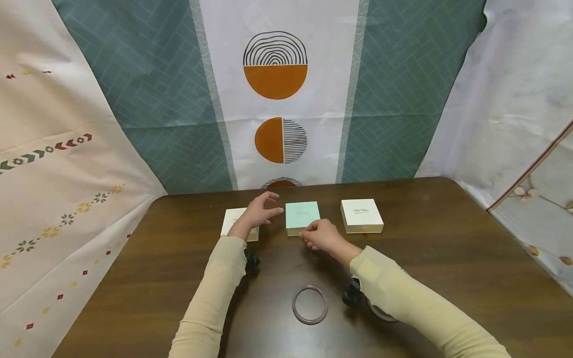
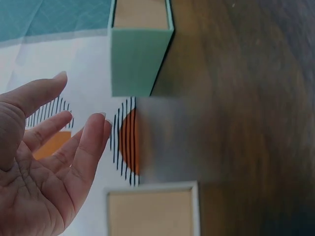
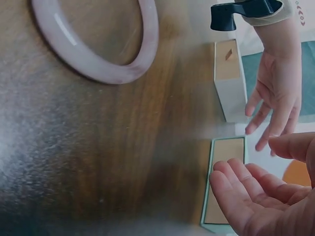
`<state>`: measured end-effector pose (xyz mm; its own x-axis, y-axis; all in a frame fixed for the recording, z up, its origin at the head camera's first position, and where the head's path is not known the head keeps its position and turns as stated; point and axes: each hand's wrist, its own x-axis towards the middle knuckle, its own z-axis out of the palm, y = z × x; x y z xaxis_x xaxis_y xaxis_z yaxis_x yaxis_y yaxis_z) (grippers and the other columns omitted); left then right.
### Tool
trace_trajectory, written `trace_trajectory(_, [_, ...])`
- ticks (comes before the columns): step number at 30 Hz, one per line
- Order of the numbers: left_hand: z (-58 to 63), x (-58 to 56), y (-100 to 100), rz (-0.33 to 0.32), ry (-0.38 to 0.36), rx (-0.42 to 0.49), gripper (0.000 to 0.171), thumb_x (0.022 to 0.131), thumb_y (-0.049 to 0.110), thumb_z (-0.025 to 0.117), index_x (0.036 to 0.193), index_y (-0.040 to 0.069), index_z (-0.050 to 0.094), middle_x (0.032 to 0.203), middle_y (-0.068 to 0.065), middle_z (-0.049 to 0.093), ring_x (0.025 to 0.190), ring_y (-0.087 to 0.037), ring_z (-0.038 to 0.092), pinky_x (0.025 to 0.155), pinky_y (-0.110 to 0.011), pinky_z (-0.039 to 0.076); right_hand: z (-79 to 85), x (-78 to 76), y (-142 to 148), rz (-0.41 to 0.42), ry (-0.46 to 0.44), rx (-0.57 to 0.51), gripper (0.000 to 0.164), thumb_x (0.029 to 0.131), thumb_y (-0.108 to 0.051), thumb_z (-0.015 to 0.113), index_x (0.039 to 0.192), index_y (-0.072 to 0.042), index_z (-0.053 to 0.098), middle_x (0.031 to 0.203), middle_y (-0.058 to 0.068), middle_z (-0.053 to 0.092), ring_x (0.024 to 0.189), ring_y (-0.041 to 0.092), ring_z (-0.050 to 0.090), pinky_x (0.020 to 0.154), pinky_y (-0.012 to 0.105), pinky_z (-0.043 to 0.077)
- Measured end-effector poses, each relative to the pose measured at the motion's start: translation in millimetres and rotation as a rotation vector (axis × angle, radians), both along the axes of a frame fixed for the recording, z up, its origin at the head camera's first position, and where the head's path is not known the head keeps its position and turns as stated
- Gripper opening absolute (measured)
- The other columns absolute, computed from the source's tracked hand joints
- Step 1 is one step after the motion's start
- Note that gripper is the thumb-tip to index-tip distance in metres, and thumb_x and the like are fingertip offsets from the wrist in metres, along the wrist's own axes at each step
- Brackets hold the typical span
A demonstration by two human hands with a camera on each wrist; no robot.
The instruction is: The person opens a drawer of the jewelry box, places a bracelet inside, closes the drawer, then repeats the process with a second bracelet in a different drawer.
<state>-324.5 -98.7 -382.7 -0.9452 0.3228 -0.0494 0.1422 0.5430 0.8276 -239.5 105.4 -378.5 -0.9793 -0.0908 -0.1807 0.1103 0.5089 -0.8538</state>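
The right hand [image 1: 324, 236] is at the near right corner of a mint-green lidded box [image 1: 302, 214], its fingers loosely bent and the thumb standing apart from them; whether a fingertip touches the box, I cannot tell. The left hand [image 1: 257, 215] has its fingers loosely spread, thumb apart, and it hangs in front of the right part of a white lidded box [image 1: 231, 219], which lies to the left of the mint-green one. A second white box [image 1: 361, 214] lies to the right. All three have a tan near side and lettering on top (too small to read).

A black wrist camera [image 1: 252, 261] and a cream sleeve [image 1: 208, 293] are on the left arm; the right arm matches. Nearer, well apart from the boxes, a pinkish-lilac bangle [image 1: 310, 322] lies flat on the dark wooden bench [image 1: 134, 278]. A second ring [image 1: 380, 315] shows partly beyond the right sleeve. On the far side hangs a teal herringbone cloth [image 1: 147, 89] whose white middle panel [image 1: 224, 59] carries orange and black-striped circles.
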Motion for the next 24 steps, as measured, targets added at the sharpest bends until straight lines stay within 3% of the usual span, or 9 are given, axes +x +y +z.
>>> trace_trajectory(12, [-19.4,-4.1,14.0,0.006,-0.009,0.034,0.058,0.093,0.018,0.063,0.144,0.009,0.038,0.146,-0.017,0.039,0.115,-0.034,0.056,0.075,-0.038,0.056,-17.8,-5.4,4.3,-0.012,-0.124,-0.167,0.027,0.091,-0.013,0.06,0.104,0.01,0.063,0.091,0.021,0.069,0.07,0.016,0.066,0.068,0.033,0.059])
trace_trajectory(24, [-23.5,-5.5,26.0,-0.014,-0.095,0.12,0.066,0.092,0.013,0.064,0.149,0.01,0.031,0.151,-0.019,0.033,0.122,-0.037,0.051,0.083,-0.044,0.055,-26.5,-14.9,8.8,-0.115,-0.271,-0.408,0.031,0.092,-0.012,0.059,0.107,0.015,0.061,0.073,0.008,0.064,0.06,0.011,0.064,0.062,0.026,0.058])
